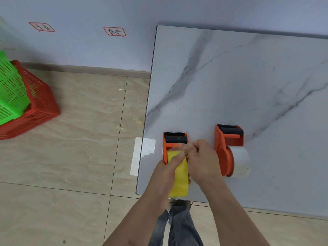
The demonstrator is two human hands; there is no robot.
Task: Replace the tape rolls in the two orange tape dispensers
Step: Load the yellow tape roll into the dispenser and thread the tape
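Two orange tape dispensers stand on the marble-pattern table (pixel 230 82) near its front left corner. The left dispenser (pixel 174 142) carries a yellow tape roll (pixel 180 178). My left hand (pixel 167 173) grips that roll from the left side, thumb on top. My right hand (pixel 202 162) pinches the loose tape end (pixel 184 148) just above the roll, behind the dispenser's black roller. The right dispenser (pixel 228 146) stands apart to the right with a clear tape roll (pixel 240 161) on its hub, untouched.
The table's left edge runs beside a tiled floor with scraps of used tape (pixel 120 127). A red basket (pixel 33 107) with a green basket (pixel 10 89) inside sits on the floor at far left. A white label (pixel 144 148) sticks at the table edge.
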